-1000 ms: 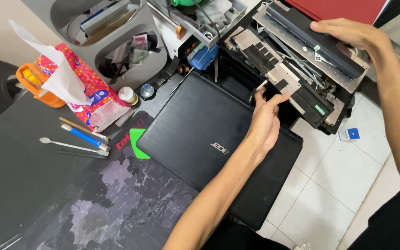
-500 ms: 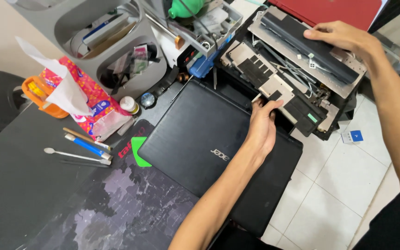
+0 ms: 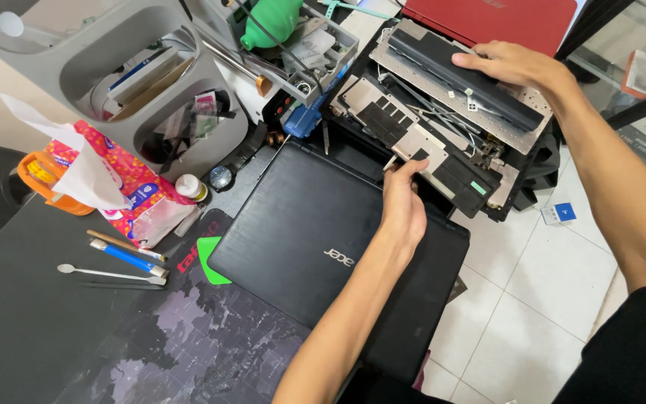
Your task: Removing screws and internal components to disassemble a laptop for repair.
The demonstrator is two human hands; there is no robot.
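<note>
Two hands (image 3: 404, 206) (image 3: 514, 63), fingers hidden behind parts (image 3: 443, 142)

A small electronics repair workshop: a dark bench (image 3: 31, 329) carries a closed black laptop (image 3: 315, 239), with stripped laptop chassis parts (image 3: 428, 142) at one o'clock, prying tools (image 3: 125, 258) at nine, and grey parts organisers (image 3: 151, 97) at eleven.

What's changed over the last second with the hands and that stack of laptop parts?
Little moved. The left hand stayed on the near edge of the metal-backed panel, and the right hand kept resting on the long black battery. The closed black laptop and tools lie as before.
</note>
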